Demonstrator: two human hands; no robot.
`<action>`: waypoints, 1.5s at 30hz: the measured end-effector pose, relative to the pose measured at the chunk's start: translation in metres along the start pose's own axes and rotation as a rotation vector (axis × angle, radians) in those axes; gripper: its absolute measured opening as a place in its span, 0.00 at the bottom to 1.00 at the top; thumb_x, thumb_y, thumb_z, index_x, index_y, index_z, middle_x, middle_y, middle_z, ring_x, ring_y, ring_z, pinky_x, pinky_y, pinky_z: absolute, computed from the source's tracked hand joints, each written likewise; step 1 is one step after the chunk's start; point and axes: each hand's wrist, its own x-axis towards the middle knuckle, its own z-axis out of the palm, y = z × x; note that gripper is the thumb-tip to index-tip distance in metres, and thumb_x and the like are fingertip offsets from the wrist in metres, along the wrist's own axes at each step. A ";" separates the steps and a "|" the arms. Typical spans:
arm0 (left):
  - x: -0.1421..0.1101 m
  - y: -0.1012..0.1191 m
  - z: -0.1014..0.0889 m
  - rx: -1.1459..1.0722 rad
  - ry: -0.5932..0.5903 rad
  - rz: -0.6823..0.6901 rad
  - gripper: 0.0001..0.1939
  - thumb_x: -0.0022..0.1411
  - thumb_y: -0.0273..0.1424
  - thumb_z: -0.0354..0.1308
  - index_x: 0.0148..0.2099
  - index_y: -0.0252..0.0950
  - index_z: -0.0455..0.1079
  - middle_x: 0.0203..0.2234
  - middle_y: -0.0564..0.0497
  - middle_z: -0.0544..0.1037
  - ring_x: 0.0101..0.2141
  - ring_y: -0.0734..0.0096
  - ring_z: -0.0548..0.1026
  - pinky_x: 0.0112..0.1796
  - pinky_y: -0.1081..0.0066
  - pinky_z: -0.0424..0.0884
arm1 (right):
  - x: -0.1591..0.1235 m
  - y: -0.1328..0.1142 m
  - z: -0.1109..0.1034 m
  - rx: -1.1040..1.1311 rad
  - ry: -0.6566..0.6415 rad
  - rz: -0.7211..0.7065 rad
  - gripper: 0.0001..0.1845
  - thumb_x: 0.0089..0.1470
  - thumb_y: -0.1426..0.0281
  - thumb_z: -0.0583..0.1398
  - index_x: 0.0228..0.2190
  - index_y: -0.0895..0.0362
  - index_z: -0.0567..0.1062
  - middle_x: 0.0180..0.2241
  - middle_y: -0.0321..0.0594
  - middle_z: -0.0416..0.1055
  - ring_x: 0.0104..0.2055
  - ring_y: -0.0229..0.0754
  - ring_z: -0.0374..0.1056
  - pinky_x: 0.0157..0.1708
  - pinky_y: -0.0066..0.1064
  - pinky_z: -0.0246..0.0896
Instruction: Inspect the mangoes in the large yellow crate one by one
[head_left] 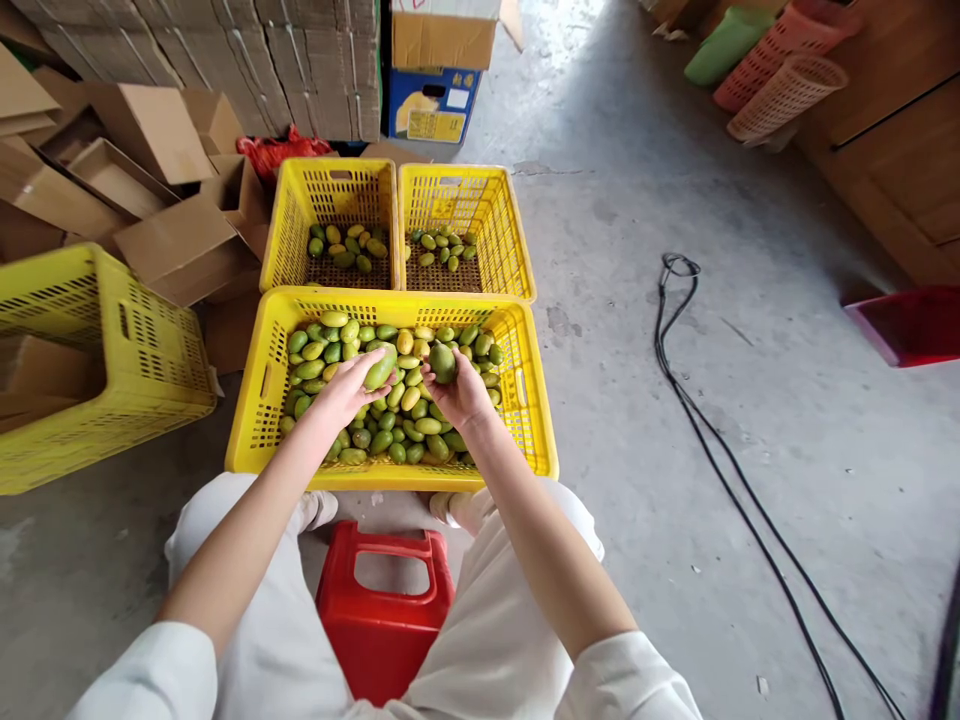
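Note:
A large yellow crate (259,400) in front of me holds many green and yellowish mangoes. My left hand (346,392) is closed around a light green mango (381,366) above the pile. My right hand (459,396) grips a darker green mango (442,362) just beside it. Behind stand two smaller yellow crates, the left one (292,215) and the right one (510,230), each with several mangoes on its floor.
I sit on a red plastic stool (382,610). Another yellow crate (97,360) stands to the left among cardboard boxes (157,130). A black cable (720,460) runs across the concrete floor on the right. A red bin (911,325) and stacked baskets (780,70) lie far right.

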 end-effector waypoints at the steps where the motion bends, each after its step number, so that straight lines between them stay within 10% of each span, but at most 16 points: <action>1: 0.001 0.000 0.000 0.002 -0.002 -0.013 0.05 0.68 0.31 0.72 0.43 0.36 0.81 0.31 0.46 0.85 0.32 0.68 0.82 0.37 0.71 0.78 | 0.001 0.000 -0.001 0.013 0.009 0.005 0.11 0.76 0.63 0.56 0.40 0.52 0.74 0.28 0.36 0.76 0.27 0.39 0.72 0.23 0.24 0.71; 14: 0.013 -0.003 -0.008 -0.139 -0.024 -0.016 0.17 0.66 0.44 0.75 0.46 0.38 0.79 0.33 0.45 0.81 0.28 0.68 0.76 0.26 0.72 0.70 | -0.006 -0.004 -0.005 -0.137 -0.154 0.020 0.20 0.66 0.52 0.65 0.30 0.51 0.70 0.24 0.34 0.71 0.22 0.36 0.58 0.16 0.25 0.51; 24: 0.007 0.002 -0.002 -0.171 0.012 -0.006 0.04 0.69 0.32 0.66 0.41 0.36 0.77 0.29 0.50 0.81 0.25 0.72 0.74 0.26 0.73 0.65 | -0.012 -0.001 0.004 -0.062 -0.054 -0.077 0.10 0.57 0.74 0.71 0.33 0.51 0.75 0.34 0.34 0.77 0.35 0.37 0.74 0.36 0.25 0.74; 33: 0.003 0.002 -0.001 -0.207 -0.042 0.038 0.07 0.63 0.30 0.71 0.41 0.37 0.77 0.30 0.52 0.82 0.30 0.73 0.77 0.30 0.75 0.70 | -0.010 -0.001 -0.002 -0.050 -0.141 -0.061 0.16 0.47 0.75 0.66 0.38 0.49 0.72 0.35 0.36 0.76 0.49 0.49 0.83 0.46 0.38 0.83; 45: 0.004 -0.001 0.000 -0.280 0.011 0.082 0.07 0.63 0.27 0.73 0.41 0.37 0.77 0.33 0.51 0.84 0.34 0.70 0.81 0.37 0.72 0.77 | 0.001 0.002 -0.009 -0.046 -0.051 -0.054 0.15 0.49 0.74 0.66 0.38 0.49 0.72 0.36 0.36 0.79 0.40 0.44 0.82 0.46 0.38 0.85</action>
